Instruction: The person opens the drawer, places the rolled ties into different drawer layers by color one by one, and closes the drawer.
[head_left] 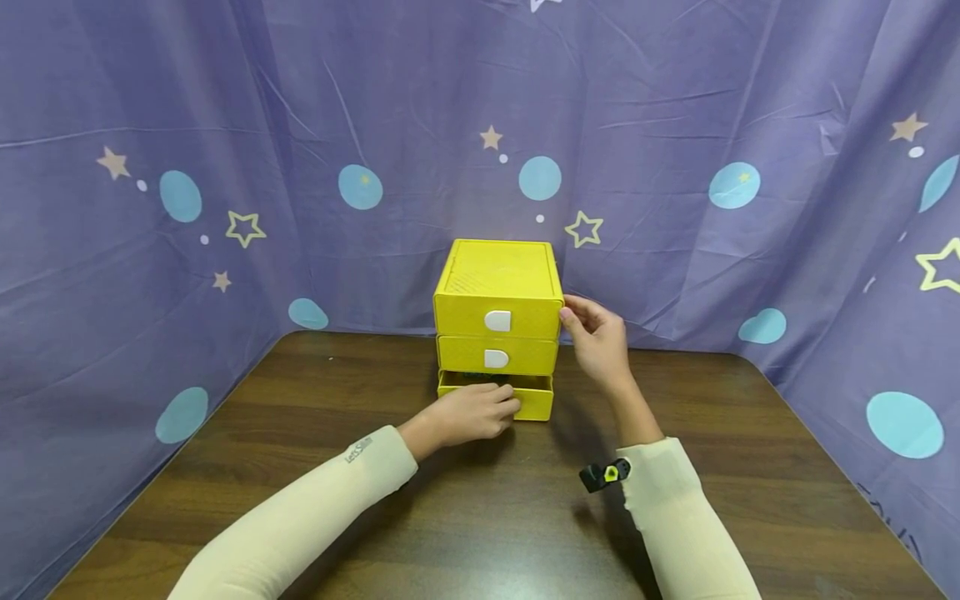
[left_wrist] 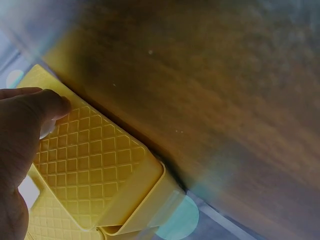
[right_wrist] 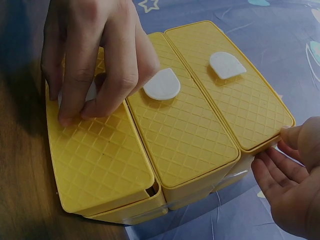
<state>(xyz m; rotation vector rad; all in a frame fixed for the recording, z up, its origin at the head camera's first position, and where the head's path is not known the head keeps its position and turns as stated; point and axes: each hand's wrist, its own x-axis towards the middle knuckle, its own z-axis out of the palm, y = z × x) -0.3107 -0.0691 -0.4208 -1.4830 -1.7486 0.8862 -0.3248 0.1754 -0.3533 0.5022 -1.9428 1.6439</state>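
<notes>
Purple cloth (head_left: pixel 675 100) printed with stars and pale blue dots hangs behind and to both sides of a dark wooden table (head_left: pixel 480 517). Near the far edge of the table, at its middle, stands a small yellow drawer unit (head_left: pixel 498 275) with three stacked drawers, each front waffle-patterned. The top drawer (head_left: pixel 497 318) and the middle drawer (head_left: pixel 497 356) sit closed, and each carries a white half-round pull tab. The bottom drawer (head_left: pixel 497 396) stands slightly pulled out, with a dark gap showing above its front. The person's left hand (head_left: pixel 474 412) rests at the front of this bottom drawer; in the right wrist view its fingers (right_wrist: pixel 75 100) are curled down over the drawer's tab, pinching it against the front panel. The right hand (head_left: pixel 596 337) is at the right side of the unit, level with the top drawer; its fingers (right_wrist: pixel 295 140) are fairly straight, with thumb and fingertips pressing on the upper right corner of the case, touching it rather than wrapping round it. Both arms wear cream sleeves (head_left: pixel 315 508), and a small black and yellow device (head_left: pixel 604 474) sits at the right wrist.
</notes>
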